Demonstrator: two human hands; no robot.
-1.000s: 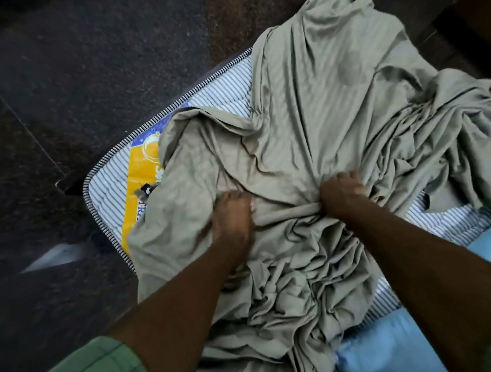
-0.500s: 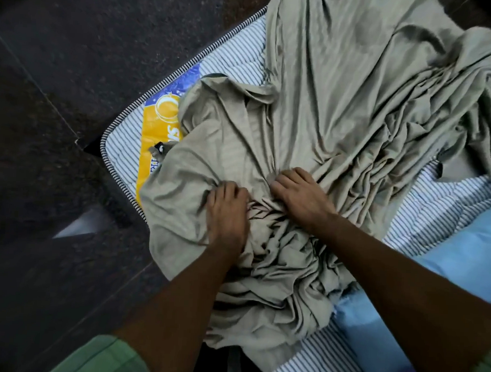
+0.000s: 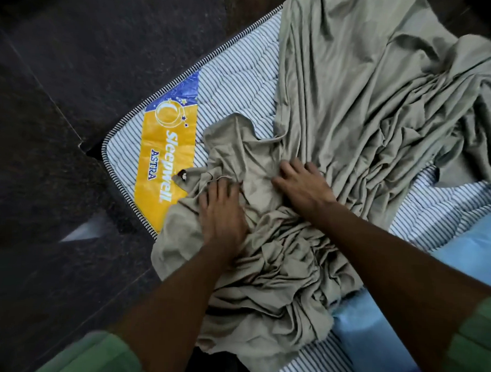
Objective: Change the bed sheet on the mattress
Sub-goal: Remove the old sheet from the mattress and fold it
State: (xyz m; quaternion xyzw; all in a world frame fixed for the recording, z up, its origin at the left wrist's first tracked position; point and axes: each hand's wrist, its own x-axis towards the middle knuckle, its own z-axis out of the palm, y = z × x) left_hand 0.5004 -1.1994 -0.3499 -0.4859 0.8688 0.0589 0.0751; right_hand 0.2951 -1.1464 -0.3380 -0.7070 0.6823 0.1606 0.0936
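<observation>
Hands are pressing flat, fingers spread, on the bunched sheet [image 3: 305, 272]: left hand [image 3: 223, 210], right hand [image 3: 302, 185].
Loose bunch's hanging off the mattress [image 3: 237, 84] edge at 7 o'clock, probably sliding floorward.

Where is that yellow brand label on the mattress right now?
The yellow label lies on the striped mattress near its left corner, by the dark floor. Its right edge is partly covered by the crumpled olive sheet, just left of the left hand.

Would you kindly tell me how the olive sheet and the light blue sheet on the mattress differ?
The olive sheet is bunched and heavily wrinkled; the light blue sheet looks smooth. The olive sheet covers much of the view, while the light blue sheet shows only at the lower right edge. Both hands rest on the olive sheet, neither on the blue. Both lie on the striped mattress.
</observation>
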